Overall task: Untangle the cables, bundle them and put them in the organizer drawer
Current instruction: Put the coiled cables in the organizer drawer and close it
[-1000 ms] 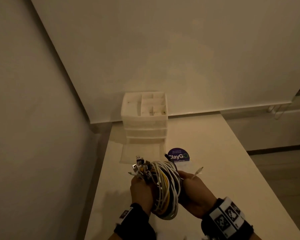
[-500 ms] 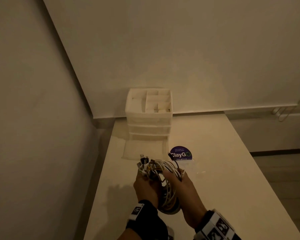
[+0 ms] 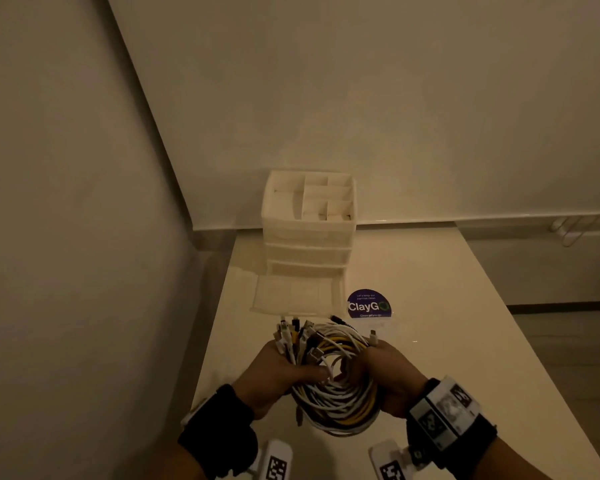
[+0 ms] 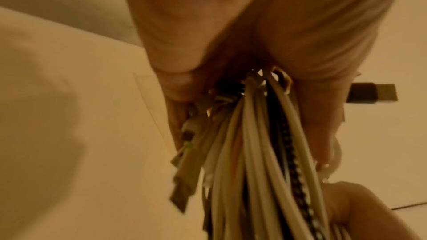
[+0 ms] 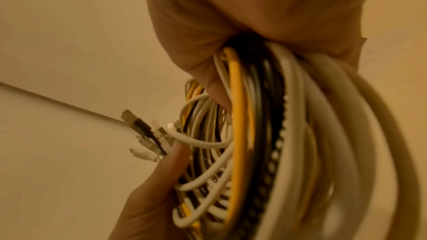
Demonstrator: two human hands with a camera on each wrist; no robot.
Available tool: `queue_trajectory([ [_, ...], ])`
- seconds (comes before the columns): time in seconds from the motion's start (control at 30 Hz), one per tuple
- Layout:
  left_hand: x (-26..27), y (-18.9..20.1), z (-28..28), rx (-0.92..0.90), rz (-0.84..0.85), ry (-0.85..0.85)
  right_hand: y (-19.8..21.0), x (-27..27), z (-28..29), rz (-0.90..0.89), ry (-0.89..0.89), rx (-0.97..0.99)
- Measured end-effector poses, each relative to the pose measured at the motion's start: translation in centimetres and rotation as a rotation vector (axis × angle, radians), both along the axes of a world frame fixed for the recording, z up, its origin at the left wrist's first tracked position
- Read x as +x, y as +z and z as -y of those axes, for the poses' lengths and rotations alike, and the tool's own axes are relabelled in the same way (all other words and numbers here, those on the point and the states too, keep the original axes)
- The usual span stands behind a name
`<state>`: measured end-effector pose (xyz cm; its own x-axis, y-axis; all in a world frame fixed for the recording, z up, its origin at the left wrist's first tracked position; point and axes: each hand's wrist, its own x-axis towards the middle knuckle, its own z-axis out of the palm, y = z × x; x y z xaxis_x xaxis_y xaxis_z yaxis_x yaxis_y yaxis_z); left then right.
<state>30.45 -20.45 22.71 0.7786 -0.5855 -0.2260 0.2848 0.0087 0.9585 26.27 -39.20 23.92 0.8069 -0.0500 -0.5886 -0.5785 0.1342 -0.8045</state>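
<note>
Head view, left to right. A bare wall fills the left of the frame and meets the back wall at a corner in the upper centre. The table (image 3: 413,271) starts just right of that wall; its left edge runs from lower centre up toward the corner, its right edge falls diagonally to the lower right. The open surface lies to the right of centre.

The organizer (image 3: 309,216) stands at the far end of the table near the back wall, its top tray split into compartments. Its bottom drawer (image 3: 297,299) is pulled out toward the camera, open side up.

The left hand (image 3: 278,372) grips the left side of the cable bundle (image 3: 336,386), fingers curled under, thumb laid across the coil's inner opening. The bundle is one round coil of white, yellow and black cables, held above the table at lower centre, just short of the drawer's front edge. The plug ends fan out from the coil's upper left, pointing toward the drawer. One plug sticks up at the upper right.

The right hand (image 3: 392,379) clasps the coil's right side, fingers wrapped round the strands.

Just right of the drawer a round purple sticker (image 3: 369,304) on the table reads "ClayGo"; the smaller print is not legible.
</note>
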Motion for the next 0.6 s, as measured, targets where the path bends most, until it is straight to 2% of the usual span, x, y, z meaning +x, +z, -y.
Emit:
queue_trajectory([
  [0.13,0.7,0.8,-1.2,0.134,0.072,-0.075,-0.1,0.7,-0.6,-0.043,0.007,-0.085],
  [0.23,0.3,0.9,-1.9,0.181,0.019,-0.083,0.0,0.7,-0.9,-0.051,0.031,-0.114],
  [0.43,-1.1,-0.6,-0.6,0.226,-0.079,0.109,0.0,0.8,-0.9,-0.136,0.066,-0.117],
  [0.5,-1.7,-0.9,-0.1,0.232,-0.086,0.170,0.3,0.4,-0.7,-0.133,0.068,-0.017],
  [0.6,-2.3,-1.6,0.2,0.227,-0.152,0.276,0.3,-0.5,-0.2,-0.092,0.035,0.279],
])
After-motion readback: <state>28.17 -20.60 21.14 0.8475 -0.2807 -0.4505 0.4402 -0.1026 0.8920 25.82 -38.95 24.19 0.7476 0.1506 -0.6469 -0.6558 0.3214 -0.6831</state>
